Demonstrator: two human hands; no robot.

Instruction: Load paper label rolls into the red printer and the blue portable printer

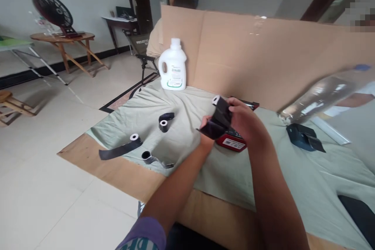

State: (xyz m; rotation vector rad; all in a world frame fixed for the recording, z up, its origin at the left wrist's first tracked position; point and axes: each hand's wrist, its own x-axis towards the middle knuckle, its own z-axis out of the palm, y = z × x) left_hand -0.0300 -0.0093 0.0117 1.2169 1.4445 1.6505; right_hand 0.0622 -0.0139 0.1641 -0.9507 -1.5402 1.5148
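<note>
Black ribbon roll (220, 114) gripped by both hands; table edge near.

I see my right hand (244, 119) and left hand (206, 133) gripping a black ribbon roll (220, 116) above a red device (233, 140) on the green cloth (263, 172). Three more ribbon rolls (165, 121) lie left of my hands. A white jug (172, 65) stands against the cardboard sheet (263, 54).

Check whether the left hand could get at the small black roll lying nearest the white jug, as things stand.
Probably yes, but not freely: the left hand is busy, sharing a black ribbon roll with the right hand. The cloth between it and the small black roll lies bare, so nothing blocks the path.
</note>
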